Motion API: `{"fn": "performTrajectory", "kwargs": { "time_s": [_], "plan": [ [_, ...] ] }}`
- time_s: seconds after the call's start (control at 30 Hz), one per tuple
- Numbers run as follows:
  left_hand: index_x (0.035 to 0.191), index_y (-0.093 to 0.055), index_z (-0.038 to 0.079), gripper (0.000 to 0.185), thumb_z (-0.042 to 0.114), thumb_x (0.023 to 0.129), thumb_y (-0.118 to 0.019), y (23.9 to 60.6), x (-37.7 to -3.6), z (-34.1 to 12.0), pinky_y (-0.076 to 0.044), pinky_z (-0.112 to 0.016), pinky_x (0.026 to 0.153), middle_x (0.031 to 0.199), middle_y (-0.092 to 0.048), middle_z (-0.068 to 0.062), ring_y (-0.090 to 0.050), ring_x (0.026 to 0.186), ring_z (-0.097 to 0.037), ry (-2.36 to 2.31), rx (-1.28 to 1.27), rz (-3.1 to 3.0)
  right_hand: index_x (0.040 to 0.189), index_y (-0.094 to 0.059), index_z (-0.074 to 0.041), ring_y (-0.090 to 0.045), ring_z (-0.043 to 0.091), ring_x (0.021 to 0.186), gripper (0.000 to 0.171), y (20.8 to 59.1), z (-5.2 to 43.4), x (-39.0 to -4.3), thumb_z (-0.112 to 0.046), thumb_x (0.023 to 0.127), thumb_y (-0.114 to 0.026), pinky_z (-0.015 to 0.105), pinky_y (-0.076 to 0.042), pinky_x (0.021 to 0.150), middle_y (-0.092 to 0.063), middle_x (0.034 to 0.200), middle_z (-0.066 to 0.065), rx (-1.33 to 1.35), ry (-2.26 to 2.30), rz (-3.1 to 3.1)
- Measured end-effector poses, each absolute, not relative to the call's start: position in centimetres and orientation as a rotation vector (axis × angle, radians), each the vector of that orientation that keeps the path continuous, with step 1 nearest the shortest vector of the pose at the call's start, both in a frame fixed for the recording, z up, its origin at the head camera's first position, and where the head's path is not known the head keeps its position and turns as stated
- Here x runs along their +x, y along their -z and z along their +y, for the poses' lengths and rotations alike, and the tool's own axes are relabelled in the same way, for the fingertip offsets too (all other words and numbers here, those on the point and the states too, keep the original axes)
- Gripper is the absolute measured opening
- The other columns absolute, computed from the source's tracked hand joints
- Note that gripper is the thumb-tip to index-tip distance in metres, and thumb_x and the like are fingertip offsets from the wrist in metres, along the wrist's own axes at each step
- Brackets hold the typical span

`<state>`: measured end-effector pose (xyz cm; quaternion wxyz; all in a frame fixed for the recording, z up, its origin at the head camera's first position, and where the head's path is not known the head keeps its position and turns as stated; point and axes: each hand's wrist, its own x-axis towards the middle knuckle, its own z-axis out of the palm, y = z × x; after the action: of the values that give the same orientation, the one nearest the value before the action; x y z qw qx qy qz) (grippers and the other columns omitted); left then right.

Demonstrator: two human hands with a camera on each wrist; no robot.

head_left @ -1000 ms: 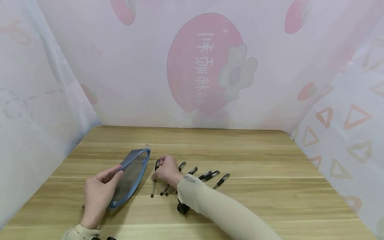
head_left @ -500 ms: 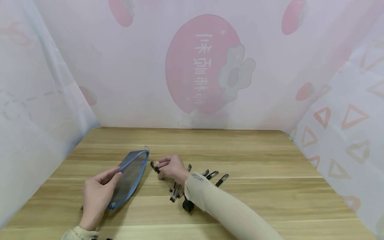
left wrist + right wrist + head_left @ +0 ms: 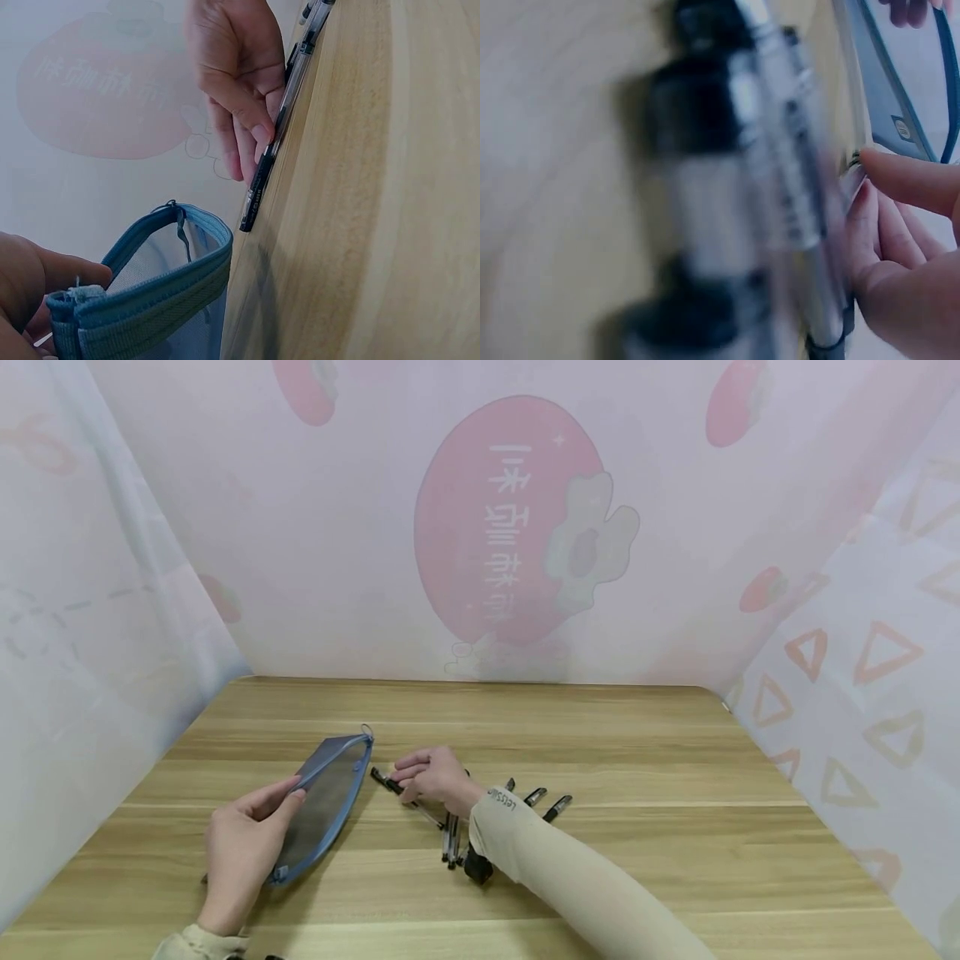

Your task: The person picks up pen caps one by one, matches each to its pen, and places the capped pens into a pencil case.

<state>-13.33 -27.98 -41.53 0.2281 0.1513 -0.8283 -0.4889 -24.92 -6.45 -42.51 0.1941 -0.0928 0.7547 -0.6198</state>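
Note:
My left hand (image 3: 243, 852) grips one edge of a blue zip pouch (image 3: 347, 814) with mesh sides. The pouch mouth gapes towards the right, its zip rim showing in the left wrist view. To the right of it, my right hand (image 3: 438, 781) pinches a black-capped clear gel pen (image 3: 262, 176) between thumb and fingers, low over the table. That pen slants, cap end towards the pouch. More gel pens (image 3: 450, 843) lie below and behind the right hand, partly hidden by the wrist and sleeve.
Several pen caps (image 3: 557, 808) stick out beyond the right forearm on the wooden table (image 3: 637, 735). A small black device (image 3: 477, 866) sits under the right wrist. Printed cloth (image 3: 337, 527) hangs behind the table and at both sides.
The pinched pen has turned from nearly lengthwise to a slant, its tail swinging right. My right hand has shifted slightly right, and nearby pens have moved too. My left hand keeps holding the pouch.

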Motion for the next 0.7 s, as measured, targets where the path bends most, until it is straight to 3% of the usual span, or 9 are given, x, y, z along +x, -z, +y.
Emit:
{"fn": "performTrajectory", "kwargs": {
  "time_s": [0.33,0.7],
  "plan": [
    [0.112,-0.076,0.011,0.031,0.032,0.090,-0.075,41.62,-13.34,-28.01,-0.048,-0.009,0.064,0.102,-0.073,-0.006,-0.062,0.079,0.009,1.336,0.409,-2.281,0.110,-0.071,-0.001,-0.068,0.018,0.084,0.045,42.96,-6.31,-25.11,0.014,0.069,-0.083,0.028,-0.057,0.073,-0.072,0.094,0.005,-0.351,1.679,2.165],
    [0.113,-0.075,0.011,0.031,0.032,0.091,-0.074,41.63,-13.31,-28.12,-0.049,-0.010,0.064,0.102,-0.073,-0.006,-0.063,0.079,0.008,1.346,0.404,-2.288,0.107,-0.072,-0.001,-0.069,0.015,0.080,0.037,42.70,-6.17,-25.20,0.012,0.073,-0.080,0.028,-0.056,0.078,-0.074,0.090,0.005,-0.352,1.652,2.190]
  ]
}}
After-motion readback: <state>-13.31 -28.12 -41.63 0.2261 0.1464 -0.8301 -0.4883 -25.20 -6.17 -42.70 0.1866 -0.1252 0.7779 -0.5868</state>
